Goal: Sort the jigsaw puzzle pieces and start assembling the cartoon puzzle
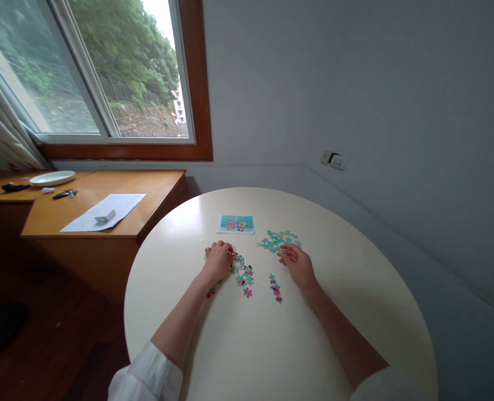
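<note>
Both my hands rest on a round cream table [272, 345] among small jigsaw pieces. My left hand [218, 259] is curled, knuckles up, with its fingertips on a cluster of mixed-colour pieces [242, 273]. My right hand [297, 262] has its fingers pinched at the near edge of a heap of teal pieces [278, 239]; what the fingers hold is too small to make out. A short joined strip of pink pieces [275, 287] lies between my hands. A small cartoon reference picture [235, 223] lies flat beyond them.
A wooden desk [83, 223] stands to the left under a window, bearing a white sheet of paper [104, 211], a white plate [52, 177] and small dark items. A wall socket [334, 160] sits on the grey wall at right.
</note>
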Demonstrator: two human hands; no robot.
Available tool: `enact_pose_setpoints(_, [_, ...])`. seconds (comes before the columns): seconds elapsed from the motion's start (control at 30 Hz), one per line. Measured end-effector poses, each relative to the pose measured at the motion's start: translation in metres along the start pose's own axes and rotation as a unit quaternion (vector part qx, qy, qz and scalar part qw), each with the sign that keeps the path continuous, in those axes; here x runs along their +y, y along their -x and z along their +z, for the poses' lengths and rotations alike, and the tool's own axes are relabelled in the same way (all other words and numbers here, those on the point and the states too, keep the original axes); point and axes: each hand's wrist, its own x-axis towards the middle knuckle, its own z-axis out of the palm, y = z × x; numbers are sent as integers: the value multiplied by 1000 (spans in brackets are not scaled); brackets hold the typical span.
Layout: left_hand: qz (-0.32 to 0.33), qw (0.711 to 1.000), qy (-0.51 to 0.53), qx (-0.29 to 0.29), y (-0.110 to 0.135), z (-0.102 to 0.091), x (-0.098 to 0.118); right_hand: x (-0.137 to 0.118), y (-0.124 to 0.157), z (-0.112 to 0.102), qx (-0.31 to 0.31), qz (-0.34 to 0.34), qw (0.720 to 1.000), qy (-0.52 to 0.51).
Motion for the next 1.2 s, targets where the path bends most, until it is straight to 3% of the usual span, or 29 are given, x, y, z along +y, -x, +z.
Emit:
enact_pose_setpoints(0.33, [20, 999, 38, 6, 3, -6, 7, 1, -1, -1, 0, -13, 1000, -3])
enact_pose_setpoints(0.47, [24, 989, 104, 97, 2, -10, 9, 3, -1, -3, -6, -22, 1000, 16])
enact_pose_setpoints(0.57, [39, 964, 202, 168, -1, -10, 8, 3, -1, -3, -2, -24, 1000, 15])
enact_pose_setpoints(0.63, [42, 942, 279, 180, -4, -8, 6, 3, -1, -3, 2, -25, 1000, 12])
enact_pose_setpoints(0.77, [-2, 907, 400, 131, -7, -3, 6, 1, 0, -2, -1, -21, 1000, 3])
enact_pose_setpoints(0.9, [-49, 889, 452, 59, -5, -4, 9, -2, 2, -1, 7, -1, 1000, -24])
enact_pose_setpoints(1.2, [-61, 829, 555, -26, 0, -8, 20, -12, 12, 6, -8, -14, 1000, -11])
